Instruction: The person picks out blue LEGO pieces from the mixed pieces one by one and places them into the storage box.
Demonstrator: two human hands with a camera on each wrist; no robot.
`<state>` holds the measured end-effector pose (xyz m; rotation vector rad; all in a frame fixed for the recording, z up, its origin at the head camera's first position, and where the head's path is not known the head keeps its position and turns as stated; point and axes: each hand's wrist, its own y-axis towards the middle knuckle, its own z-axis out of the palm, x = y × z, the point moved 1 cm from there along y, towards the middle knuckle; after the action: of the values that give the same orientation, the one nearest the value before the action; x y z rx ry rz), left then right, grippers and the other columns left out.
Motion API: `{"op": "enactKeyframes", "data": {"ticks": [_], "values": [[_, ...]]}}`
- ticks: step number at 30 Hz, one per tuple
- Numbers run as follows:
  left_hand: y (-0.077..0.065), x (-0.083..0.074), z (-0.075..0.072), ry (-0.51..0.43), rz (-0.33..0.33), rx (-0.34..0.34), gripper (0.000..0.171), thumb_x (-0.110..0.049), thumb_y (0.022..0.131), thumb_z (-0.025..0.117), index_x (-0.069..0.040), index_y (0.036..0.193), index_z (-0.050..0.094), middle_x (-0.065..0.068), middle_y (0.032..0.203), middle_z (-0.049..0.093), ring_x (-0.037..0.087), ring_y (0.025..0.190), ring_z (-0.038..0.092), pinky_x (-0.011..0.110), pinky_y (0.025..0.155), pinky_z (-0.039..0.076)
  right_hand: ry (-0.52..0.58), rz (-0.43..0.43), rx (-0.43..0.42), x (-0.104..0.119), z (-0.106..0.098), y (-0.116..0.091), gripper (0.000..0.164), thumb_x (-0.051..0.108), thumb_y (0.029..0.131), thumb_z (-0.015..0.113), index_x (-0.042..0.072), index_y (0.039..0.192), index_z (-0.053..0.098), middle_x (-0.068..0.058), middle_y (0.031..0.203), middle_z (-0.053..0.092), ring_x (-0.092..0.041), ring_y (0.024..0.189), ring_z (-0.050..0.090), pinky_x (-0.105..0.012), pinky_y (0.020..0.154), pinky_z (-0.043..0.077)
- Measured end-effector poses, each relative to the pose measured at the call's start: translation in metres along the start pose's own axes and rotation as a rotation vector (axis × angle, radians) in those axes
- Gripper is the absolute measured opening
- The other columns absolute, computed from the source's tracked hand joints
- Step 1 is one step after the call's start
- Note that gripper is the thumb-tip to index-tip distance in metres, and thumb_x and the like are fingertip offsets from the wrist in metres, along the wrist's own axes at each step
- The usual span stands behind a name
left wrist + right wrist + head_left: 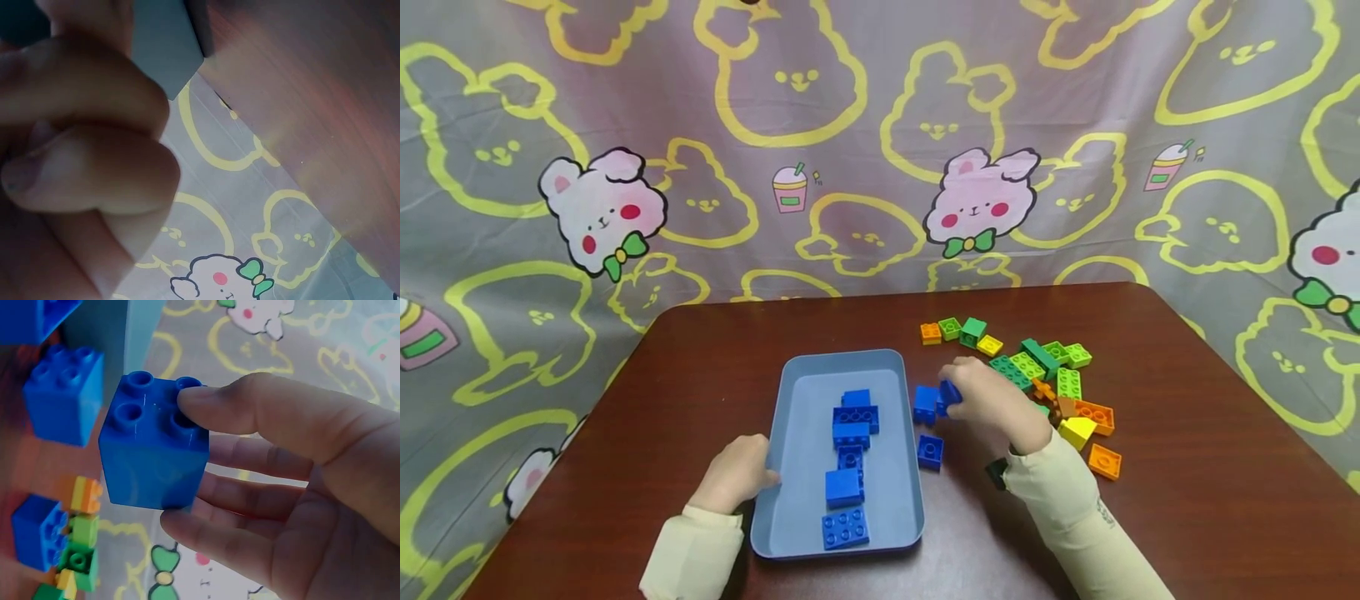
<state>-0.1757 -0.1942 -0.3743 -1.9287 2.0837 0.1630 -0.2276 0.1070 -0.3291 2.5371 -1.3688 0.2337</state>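
My right hand (pixel 988 396) pinches a square blue toy brick (pixel 153 450) between thumb and fingers, its four studs showing in the right wrist view. It is just right of the blue-grey tray (pixel 912 500). A blue brick (pixel 926 403) stands between this hand and the tray, and another blue brick (pixel 930 452) lies closer to me. At the tray's left rim, my left hand (pixel 737 473) holds the edge with its thumb at the rim; its fingers (pixel 94 169) look curled in the left wrist view. Inside the tray, several blue bricks (pixel 844 487) form a rough column.
Green bricks (pixel 1011 372), orange bricks (pixel 1105 461) and a yellow brick (pixel 1077 432) are scattered to the right of my right hand. A small group with an orange brick (pixel 931 333) lies farther back. A patterned cloth (pixel 865 250) hangs behind the brown table (pixel 722 358).
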Motion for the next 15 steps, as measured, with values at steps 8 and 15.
{"op": "enactKeyframes", "data": {"ticks": [8,15], "values": [[0.000,0.001,0.000,-0.002,0.005,-0.003,0.017,-0.002,0.069,0.070,0.001,0.067,0.053,0.006,0.056,0.046,0.016,0.051,0.046,0.030,0.047,0.039,0.013,-0.058,-0.034,0.024,-0.006,-0.008,0.036,0.013,0.069,0.077,0.000,0.099,0.062,-0.007,0.086,0.056,-0.017,0.076,0.052,-0.027,0.065,0.048],[0.000,0.001,0.001,-0.002,0.004,-0.002,0.017,-0.003,0.069,0.071,0.001,0.068,0.054,0.005,0.056,0.046,0.016,0.051,0.045,0.030,0.046,0.038,-0.028,-0.141,0.032,0.046,-0.004,-0.011,0.036,0.013,0.069,0.076,0.001,0.100,0.063,-0.008,0.088,0.057,-0.018,0.079,0.053,-0.027,0.066,0.047]]}}
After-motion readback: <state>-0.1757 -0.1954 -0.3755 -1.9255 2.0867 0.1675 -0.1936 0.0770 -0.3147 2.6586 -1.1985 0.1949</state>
